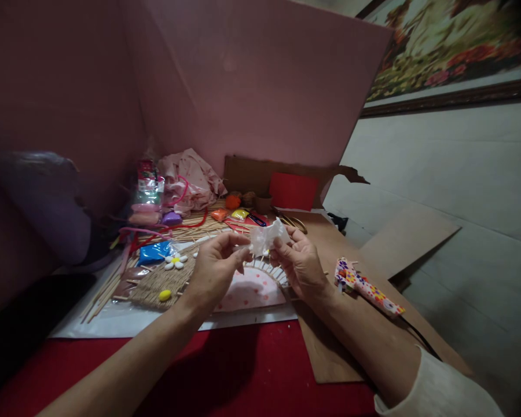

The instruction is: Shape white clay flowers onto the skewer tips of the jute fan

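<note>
Between my hands is a small crumpled packet of whitish, see-through plastic (268, 236). The thumb and fingers of my left hand (215, 263) pinch its left edge. My right hand (303, 262) grips its right side between thumb and fingers. Below the hands lies a fan-shaped piece of white cloth with pink dots (254, 289), edged with thin sticks. To its left is a twine-wrapped piece (156, 286) bearing a white clay flower (176, 262) and a yellow lump (165, 295). My left forearm and hand cover part of these pieces.
A blue packet (153, 253), thin sticks (106, 295) and bagged clay (145, 217) lie at the left. Behind are orange and yellow packets (239, 214), a red card (294, 191) and pink cloth (191, 179). A flower-patterned glue gun (367, 288) rests on cardboard (325, 347) at the right.
</note>
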`<state>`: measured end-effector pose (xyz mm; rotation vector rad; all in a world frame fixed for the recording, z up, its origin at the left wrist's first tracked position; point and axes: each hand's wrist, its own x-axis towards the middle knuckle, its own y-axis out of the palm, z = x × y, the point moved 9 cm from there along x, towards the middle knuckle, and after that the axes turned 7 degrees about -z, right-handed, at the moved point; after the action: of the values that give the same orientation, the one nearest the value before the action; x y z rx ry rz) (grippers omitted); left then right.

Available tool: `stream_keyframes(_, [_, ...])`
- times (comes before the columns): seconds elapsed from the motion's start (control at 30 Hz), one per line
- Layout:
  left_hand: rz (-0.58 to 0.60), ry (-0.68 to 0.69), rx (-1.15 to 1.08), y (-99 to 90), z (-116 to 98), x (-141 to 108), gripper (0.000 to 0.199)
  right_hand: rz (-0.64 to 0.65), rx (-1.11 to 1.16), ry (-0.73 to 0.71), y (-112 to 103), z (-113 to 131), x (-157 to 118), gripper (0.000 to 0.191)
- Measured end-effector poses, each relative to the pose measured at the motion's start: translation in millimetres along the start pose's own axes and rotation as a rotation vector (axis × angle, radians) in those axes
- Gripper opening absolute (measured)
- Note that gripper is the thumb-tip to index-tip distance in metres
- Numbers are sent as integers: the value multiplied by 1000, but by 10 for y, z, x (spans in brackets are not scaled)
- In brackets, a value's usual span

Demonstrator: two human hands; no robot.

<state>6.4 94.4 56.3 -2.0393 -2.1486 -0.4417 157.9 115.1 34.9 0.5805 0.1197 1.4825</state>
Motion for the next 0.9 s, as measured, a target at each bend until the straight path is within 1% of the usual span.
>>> stream_keyframes(0.07, [13,-5,-18,11,-5,-3,9,-3,-25,-48,-5,31,3,36])
stream_keyframes(0.13, [0,13,-14,3,-24,-5,10,-21,-59,-94,-20,63,6,34])
stream_keyframes(0.23, [-12,35,-7,1,-46,-13,13,-43,-82,-126,-36,89,5,33])
stream_keyframes(0.33, [36,15,-51,39,-28,-19,13,-15,-60,-101,-9,66,-3,36])
stream_keyframes(0.43, [92,-45,-129,74,21,-19,10,27,-24,-75,27,38,-14,36])
stream_keyframes(0.5, [104,-64,-148,80,39,-15,10,42,-13,-65,39,24,-18,35])
stream_keyframes(0.57, [78,-34,-98,61,27,-4,10,52,-13,-71,48,26,-22,34])
stream_keyframes(0.67, [8,36,-21,19,-4,6,14,69,-25,-91,69,42,-36,31])
stream_keyframes(0.8, [-11,41,-12,21,38,5,25,99,-51,-103,113,52,-74,31])
stream_keyframes(0.9, [-50,57,12,-20,34,6,24,115,-54,-99,145,58,-100,31])
